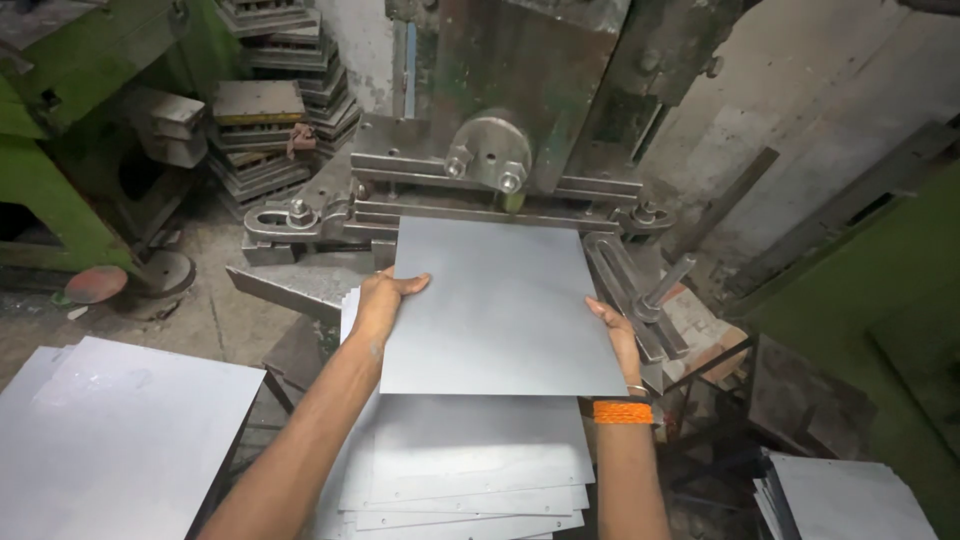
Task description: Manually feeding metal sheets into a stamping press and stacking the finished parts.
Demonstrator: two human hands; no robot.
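A flat grey metal sheet point(500, 300) is held level in front of a heavy press machine point(500, 130), its far edge close under the press head. My left hand point(382, 300) grips the sheet's left edge, thumb on top. My right hand point(618, 335) holds the right edge, with an orange band on the wrist. Below the held sheet lies a stack of similar sheets with small holes near their edges point(465, 470).
A pile of plain grey sheets point(110, 440) rests at the lower left, another pile point(850, 500) at the lower right. Stacked metal dies point(270, 120) stand at the back left beside a green machine point(40, 170). A clamp bolt point(665, 285) rises right of the sheet.
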